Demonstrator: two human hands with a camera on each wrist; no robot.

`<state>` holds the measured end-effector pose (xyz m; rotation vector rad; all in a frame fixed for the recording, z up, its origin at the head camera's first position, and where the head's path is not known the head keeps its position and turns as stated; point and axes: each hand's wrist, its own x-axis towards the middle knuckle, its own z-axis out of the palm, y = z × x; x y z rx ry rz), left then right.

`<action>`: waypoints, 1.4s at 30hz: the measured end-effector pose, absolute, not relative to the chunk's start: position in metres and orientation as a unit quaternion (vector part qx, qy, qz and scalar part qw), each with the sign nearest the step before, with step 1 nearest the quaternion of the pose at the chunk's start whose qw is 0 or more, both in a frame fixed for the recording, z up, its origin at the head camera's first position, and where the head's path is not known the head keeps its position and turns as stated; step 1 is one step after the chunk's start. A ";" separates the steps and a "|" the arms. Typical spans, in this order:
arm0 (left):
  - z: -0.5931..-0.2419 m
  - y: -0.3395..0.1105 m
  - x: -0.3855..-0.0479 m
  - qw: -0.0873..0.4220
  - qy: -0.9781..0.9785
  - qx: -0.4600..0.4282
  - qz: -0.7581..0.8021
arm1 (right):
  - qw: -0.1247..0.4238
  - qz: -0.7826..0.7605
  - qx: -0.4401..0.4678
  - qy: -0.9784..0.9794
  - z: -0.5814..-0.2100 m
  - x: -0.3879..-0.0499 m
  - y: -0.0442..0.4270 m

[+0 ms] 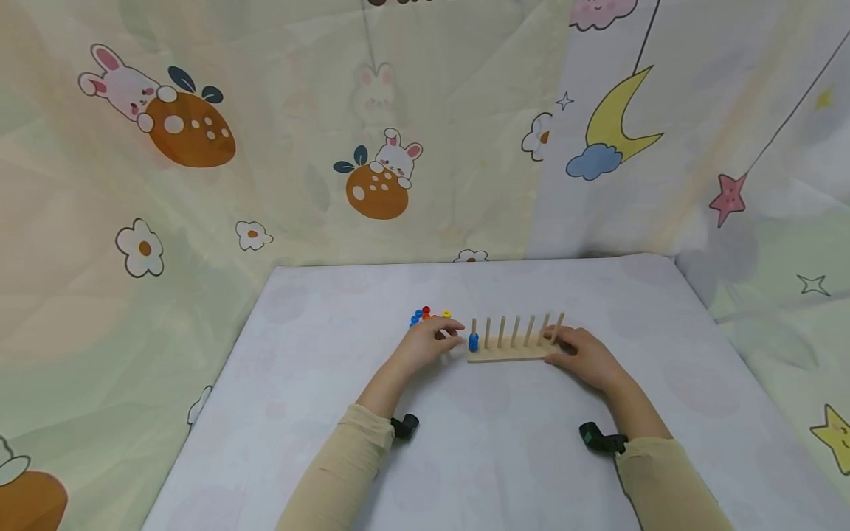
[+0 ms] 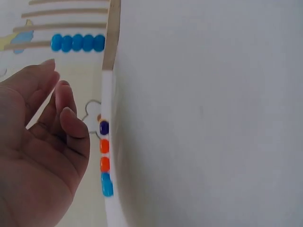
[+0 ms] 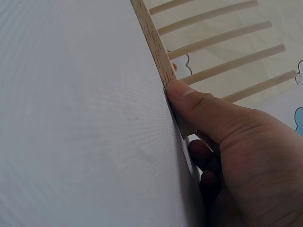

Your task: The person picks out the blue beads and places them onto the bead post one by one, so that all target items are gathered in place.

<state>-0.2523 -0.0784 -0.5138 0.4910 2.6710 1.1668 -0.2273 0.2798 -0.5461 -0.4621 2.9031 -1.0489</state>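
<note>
A wooden base with upright pegs (image 1: pixel 508 354) stands on the table; its leftmost peg carries a stack of blue beads (image 1: pixel 474 342), several of them in the left wrist view (image 2: pixel 77 43). The other pegs are bare. My right hand (image 1: pixel 587 359) grips the base's right end, thumb (image 3: pixel 182 92) on its near edge and fingers behind it. Just left of the blue stack is my left hand (image 1: pixel 426 343), fingers bent loosely with nothing visible between them. Loose beads (image 1: pixel 417 317) in blue, red, orange and yellow lie behind that hand, which partly hides them.
A white cloth covers the table (image 1: pixel 491 457), whose back edge meets a hanging patterned curtain (image 1: pixel 285 147). In the left wrist view a purple bead (image 2: pixel 104 127), orange beads (image 2: pixel 104 146) and blue beads (image 2: pixel 107 185) lie in a row past the fingers.
</note>
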 end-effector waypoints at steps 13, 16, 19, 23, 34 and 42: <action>-0.519 -0.131 -0.262 0.062 0.917 0.073 0.388 | 0.016 -0.337 -0.146 0.930 -0.547 -0.227 0.281; -0.521 -0.140 -0.264 0.060 0.918 0.055 0.387 | 0.016 -0.337 -0.146 0.930 -0.547 -0.227 0.281; -0.522 -0.145 -0.265 0.058 0.918 0.049 0.389 | 0.015 -0.336 -0.145 0.930 -0.547 -0.227 0.281; -0.523 -0.149 -0.266 0.062 0.920 0.043 0.385 | 0.015 -0.335 -0.144 0.931 -0.547 -0.228 0.281; -0.527 -0.150 -0.271 0.079 0.923 0.037 0.376 | 0.012 -0.329 -0.147 0.933 -0.547 -0.228 0.281; -0.526 -0.148 -0.271 0.077 0.926 0.040 0.368 | 0.008 -0.331 -0.152 0.931 -0.546 -0.228 0.280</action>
